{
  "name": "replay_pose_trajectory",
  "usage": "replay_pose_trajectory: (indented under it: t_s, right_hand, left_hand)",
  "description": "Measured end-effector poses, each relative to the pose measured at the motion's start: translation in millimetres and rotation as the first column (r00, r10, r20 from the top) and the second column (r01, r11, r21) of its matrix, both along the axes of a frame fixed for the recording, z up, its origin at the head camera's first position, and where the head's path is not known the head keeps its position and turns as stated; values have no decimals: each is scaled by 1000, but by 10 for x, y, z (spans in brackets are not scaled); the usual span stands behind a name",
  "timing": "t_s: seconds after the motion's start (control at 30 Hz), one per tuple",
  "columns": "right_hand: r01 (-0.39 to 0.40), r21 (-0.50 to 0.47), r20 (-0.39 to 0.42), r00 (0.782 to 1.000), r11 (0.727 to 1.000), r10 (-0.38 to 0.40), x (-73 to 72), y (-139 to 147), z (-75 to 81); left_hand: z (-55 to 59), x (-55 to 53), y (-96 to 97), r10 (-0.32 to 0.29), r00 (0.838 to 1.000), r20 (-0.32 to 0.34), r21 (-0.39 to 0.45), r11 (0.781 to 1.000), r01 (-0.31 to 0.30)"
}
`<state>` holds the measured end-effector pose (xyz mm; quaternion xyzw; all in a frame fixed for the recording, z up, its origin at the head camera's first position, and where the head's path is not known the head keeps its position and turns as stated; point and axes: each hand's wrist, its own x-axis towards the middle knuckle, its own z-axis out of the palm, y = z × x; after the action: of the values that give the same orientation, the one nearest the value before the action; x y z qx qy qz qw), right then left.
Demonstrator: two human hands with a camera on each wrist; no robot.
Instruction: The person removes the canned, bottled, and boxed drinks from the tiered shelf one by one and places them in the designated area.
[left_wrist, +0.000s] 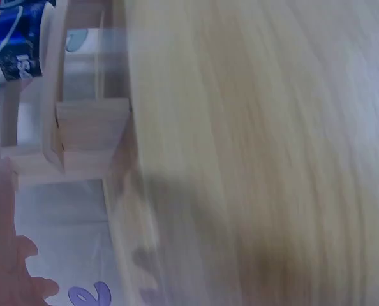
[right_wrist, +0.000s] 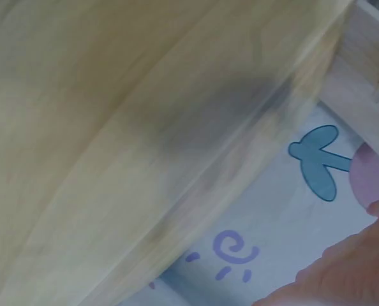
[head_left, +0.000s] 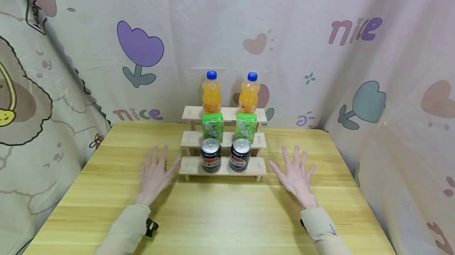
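Pale beige on both arms here: the left sleeve (head_left: 122,229) runs to a snug cuff, with a boxy black device (head_left: 151,227) jutting from its inner side! Across to the right sleeve (head_left: 319,223), matching beige, a small dark squiggle (head_left: 332,229) on the cloth, and just a black sliver (head_left: 303,224) peeking out at the inner edge.

We note the left hand (head_left: 153,178) blurred in the head view, both sleeves (head_left: 124,229) cut by its lower edge, the bottoms of the green cartons (head_left: 212,125) partly hidden behind the cans (head_left: 211,159), and the right hand (right_wrist: 349,274) cropped in the right wrist view.
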<state>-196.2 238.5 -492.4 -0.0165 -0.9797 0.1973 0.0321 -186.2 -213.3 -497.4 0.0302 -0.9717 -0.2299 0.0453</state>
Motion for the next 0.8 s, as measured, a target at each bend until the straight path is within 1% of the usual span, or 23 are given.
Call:
replay_pose_trajectory:
  t_s: [0.13,0.23,0.27,0.33,0.43,0.5,0.57,0.6,0.7,0.8]
  right_hand:
    - [-2,-46,-9,1000,999,2,14,-69,57]
    - [3,-70,-23,1000,998,-5,18,-116,94]
    - [5,-79,-28,1000,997,-7,19,-131,107]
    - [5,-103,-49,999,995,-10,20,-161,132]
    - [3,-165,-84,996,986,-17,20,-203,166]
    - [-2,-210,-112,993,978,-22,14,-227,183]
    - [-11,-251,-148,989,968,-27,7,-249,200]
    - [-19,-269,-170,985,963,-28,1,-259,207]
    - [-38,-324,-219,975,945,-37,-17,-282,231]
    - [-45,-400,-233,971,916,-54,-33,-300,263]
  left_hand:
    - [24,9,65,-24,1000,0,102,995,24]
    - [39,18,106,-31,999,33,209,978,24]
    - [45,19,120,-32,998,45,248,969,20]
    - [54,20,143,-35,997,75,332,943,8]
    - [56,14,172,-43,994,102,446,895,-7]
    - [56,13,188,-45,993,109,501,865,-15]
    - [54,10,196,-47,993,108,528,849,-17]
    - [55,10,200,-47,993,110,533,846,-19]
    - [59,9,204,-56,991,124,540,842,-20]
    - [58,1,200,-72,989,133,546,838,-13]
